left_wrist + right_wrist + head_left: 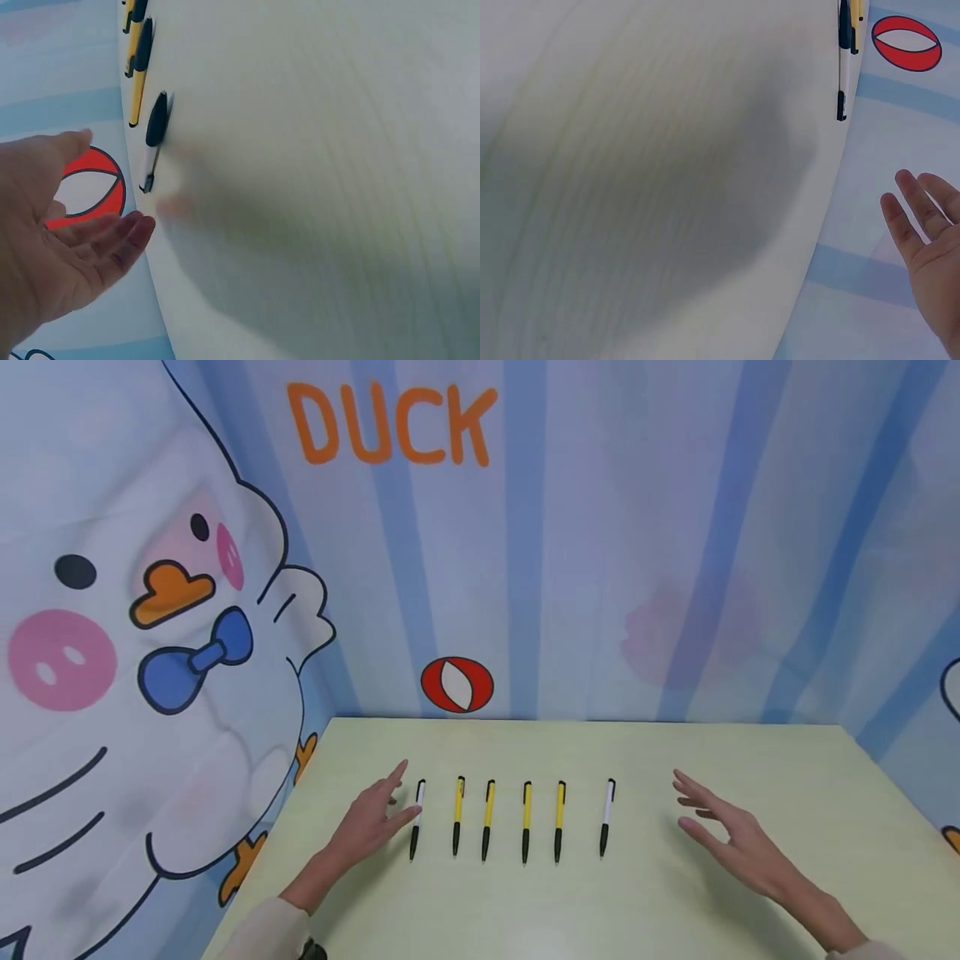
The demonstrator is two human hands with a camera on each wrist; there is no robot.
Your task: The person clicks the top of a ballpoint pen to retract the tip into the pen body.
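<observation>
Several pens lie in a row across the table, clips away from me and black grips toward me. A white pen (417,818) ends the row on the left, and another white pen (607,818) ends it on the right. Between them are yellow pens, among them a yellow pen (527,822). My left hand (365,822) hovers by the left white pen, fingers extended, its thumb overlapping that pen in the head view. The left wrist view shows a gap between hand and pen (153,142). Well right of the row, my right hand (738,843) is raised with fingers spread, holding nothing.
The pale table (570,910) ends at the back against a blue-striped curtain (570,543) with a red ball print. A large printed duck (247,760) covers the cloth on the left side. A dark object (312,950) shows at my left sleeve.
</observation>
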